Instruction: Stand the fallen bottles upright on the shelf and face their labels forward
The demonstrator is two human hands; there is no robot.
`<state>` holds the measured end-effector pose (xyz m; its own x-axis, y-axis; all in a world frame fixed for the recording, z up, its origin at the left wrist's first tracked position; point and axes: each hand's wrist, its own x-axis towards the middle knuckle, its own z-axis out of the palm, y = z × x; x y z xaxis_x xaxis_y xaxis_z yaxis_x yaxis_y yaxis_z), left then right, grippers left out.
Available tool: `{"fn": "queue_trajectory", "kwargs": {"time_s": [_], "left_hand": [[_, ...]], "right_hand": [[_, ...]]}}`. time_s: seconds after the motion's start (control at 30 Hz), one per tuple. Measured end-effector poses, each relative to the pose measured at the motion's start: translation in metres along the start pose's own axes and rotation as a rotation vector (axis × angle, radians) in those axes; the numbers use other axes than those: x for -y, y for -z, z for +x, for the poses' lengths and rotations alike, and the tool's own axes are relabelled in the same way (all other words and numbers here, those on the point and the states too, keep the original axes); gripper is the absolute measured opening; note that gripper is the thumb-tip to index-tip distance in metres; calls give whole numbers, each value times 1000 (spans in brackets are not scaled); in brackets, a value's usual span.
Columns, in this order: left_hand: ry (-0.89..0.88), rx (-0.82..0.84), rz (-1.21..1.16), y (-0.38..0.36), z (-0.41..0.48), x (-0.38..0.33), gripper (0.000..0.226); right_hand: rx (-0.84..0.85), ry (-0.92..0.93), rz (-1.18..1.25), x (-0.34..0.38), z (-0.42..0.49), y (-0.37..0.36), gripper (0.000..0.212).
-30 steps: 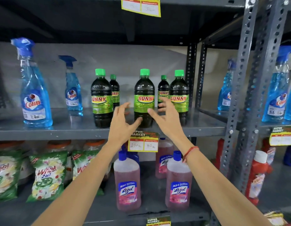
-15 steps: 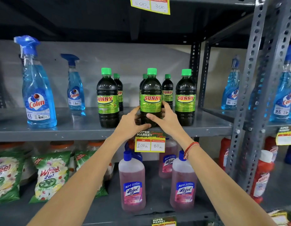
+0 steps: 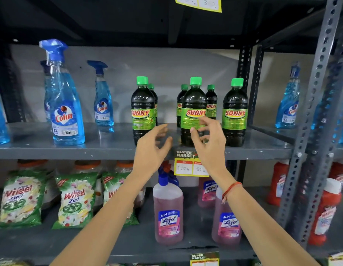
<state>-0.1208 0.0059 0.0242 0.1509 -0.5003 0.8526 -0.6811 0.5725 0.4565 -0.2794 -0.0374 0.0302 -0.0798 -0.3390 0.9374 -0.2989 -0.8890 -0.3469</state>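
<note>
Six dark bottles with green caps stand upright on the grey metal shelf (image 3: 109, 148): three in front, the left front bottle (image 3: 142, 112), the middle front bottle (image 3: 193, 114) and the right front bottle (image 3: 235, 114), each showing its "SUNNY" label forward, and three smaller-looking ones partly hidden behind them. The left hand (image 3: 150, 148) and the right hand (image 3: 210, 143) are both in front of the shelf edge with fingers spread loosely and holding nothing, the right one just before the middle front bottle. Three blue spray bottles stand to the left on the same shelf, the nearest being the Colin spray bottle (image 3: 65, 112).
</note>
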Motion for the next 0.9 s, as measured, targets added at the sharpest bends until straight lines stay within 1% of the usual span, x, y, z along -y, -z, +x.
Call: {"fn": "queue_trajectory", "kwargs": {"time_s": [0.07, 0.13, 0.17, 0.2, 0.23, 0.3, 0.33, 0.37, 0.43, 0.53, 0.7, 0.8, 0.9], "left_hand": [[-27, -162, -5, 16, -3, 12, 32], [-8, -259, 29, 31, -2, 24, 36], [18, -256, 63, 38, 0, 30, 44], [59, -215, 96, 44, 2, 39, 54], [111, -135, 123, 48, 6, 46, 64], [189, 63, 186, 60, 14, 59, 82], [193, 160, 202, 61, 19, 61, 84], [200, 243, 202, 63, 23, 61, 81], [221, 343, 193, 66, 28, 61, 71], [218, 347, 197, 68, 31, 62, 66], [224, 262, 177, 66, 25, 58, 70], [196, 212, 205, 63, 23, 58, 64], [194, 211, 213, 63, 23, 57, 57]], "right_hand": [[82, -15, 13, 9, -2, -14, 27], [175, -78, 26, 15, -3, -31, 29], [228, -114, 31, 19, -2, -39, 33], [286, -152, 28, 22, -1, -48, 38], [345, -190, 20, 24, 2, -55, 44], [445, -292, 24, 30, 8, -73, 57], [472, -344, 43, 31, 12, -79, 63], [485, -385, 70, 32, 16, -84, 67], [481, -427, 96, 34, 21, -96, 73], [489, -457, 102, 37, 22, -103, 76], [556, -509, 136, 33, 22, -100, 66], [596, -520, 167, 31, 23, -98, 62], [604, -520, 160, 32, 22, -97, 63]]}}
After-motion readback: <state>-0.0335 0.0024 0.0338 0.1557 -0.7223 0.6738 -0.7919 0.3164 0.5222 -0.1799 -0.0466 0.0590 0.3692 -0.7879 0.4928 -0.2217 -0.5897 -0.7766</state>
